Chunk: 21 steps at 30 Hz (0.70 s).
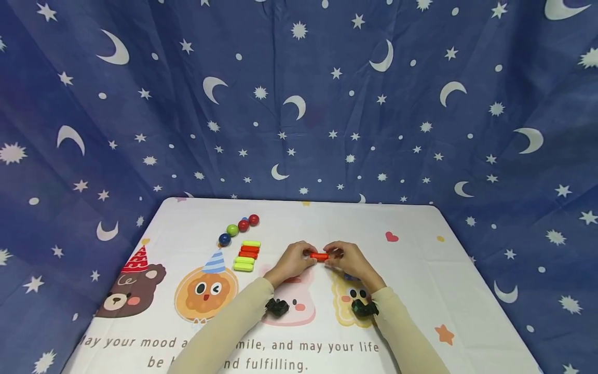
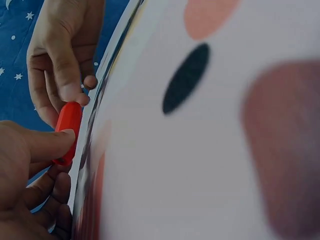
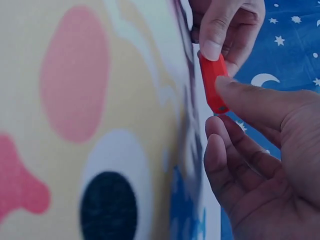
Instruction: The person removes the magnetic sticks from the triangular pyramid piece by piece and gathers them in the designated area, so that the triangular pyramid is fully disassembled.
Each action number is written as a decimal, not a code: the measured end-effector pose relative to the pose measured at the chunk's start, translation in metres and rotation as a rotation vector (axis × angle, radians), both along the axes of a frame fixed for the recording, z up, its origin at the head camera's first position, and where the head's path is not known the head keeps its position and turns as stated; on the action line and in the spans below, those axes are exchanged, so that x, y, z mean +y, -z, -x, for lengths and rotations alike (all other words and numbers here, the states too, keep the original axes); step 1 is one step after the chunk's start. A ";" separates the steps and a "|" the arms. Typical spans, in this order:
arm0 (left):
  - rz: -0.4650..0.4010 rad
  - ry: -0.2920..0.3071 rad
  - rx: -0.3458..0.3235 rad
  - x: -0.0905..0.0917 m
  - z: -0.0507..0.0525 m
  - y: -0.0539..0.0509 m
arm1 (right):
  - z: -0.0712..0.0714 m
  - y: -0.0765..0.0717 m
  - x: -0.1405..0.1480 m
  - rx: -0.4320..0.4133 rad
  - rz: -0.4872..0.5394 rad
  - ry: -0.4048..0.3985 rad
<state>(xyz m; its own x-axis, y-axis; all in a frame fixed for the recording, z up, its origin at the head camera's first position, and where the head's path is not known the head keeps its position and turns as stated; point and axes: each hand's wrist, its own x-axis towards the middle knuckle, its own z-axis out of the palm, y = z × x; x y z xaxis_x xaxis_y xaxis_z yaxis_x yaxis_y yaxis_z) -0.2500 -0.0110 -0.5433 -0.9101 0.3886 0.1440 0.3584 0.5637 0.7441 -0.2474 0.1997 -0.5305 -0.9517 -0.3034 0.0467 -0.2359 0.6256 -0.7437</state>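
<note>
A short red stick (image 1: 320, 256) is held level between the two hands, over the middle of the table. My left hand (image 1: 295, 259) pinches its left end with the thumb. At its other end, my right hand (image 1: 349, 259) pinches it between thumb and fingers. The left wrist view shows the stick (image 2: 69, 131) with the left thumb across it. In the right wrist view, the stick's (image 3: 212, 75) near end has a small dark spot, and the right hand's other fingers are spread loosely below.
Left of the hands, several yellow-green sticks (image 1: 244, 267) and red sticks (image 1: 249, 249) lie in a row. Behind them is a line of balls: dark blue (image 1: 225, 239), green (image 1: 232, 230) and red (image 1: 254, 220). A printed white cloth (image 1: 392, 291) covers the table, before a blue starry curtain (image 1: 308, 104).
</note>
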 end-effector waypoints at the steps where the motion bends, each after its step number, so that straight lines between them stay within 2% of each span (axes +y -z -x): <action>1: -0.005 -0.004 0.002 -0.002 -0.001 -0.001 | -0.001 -0.002 0.000 0.002 0.002 0.003; 12: -0.033 -0.033 0.023 -0.022 -0.013 -0.012 | -0.007 -0.014 0.000 0.069 -0.015 0.015; 16: -0.069 -0.026 0.028 -0.032 -0.020 -0.020 | -0.009 -0.018 0.001 0.092 -0.030 0.019; 21: -0.066 -0.051 0.032 -0.049 -0.031 -0.027 | -0.010 -0.021 0.004 0.130 -0.057 0.032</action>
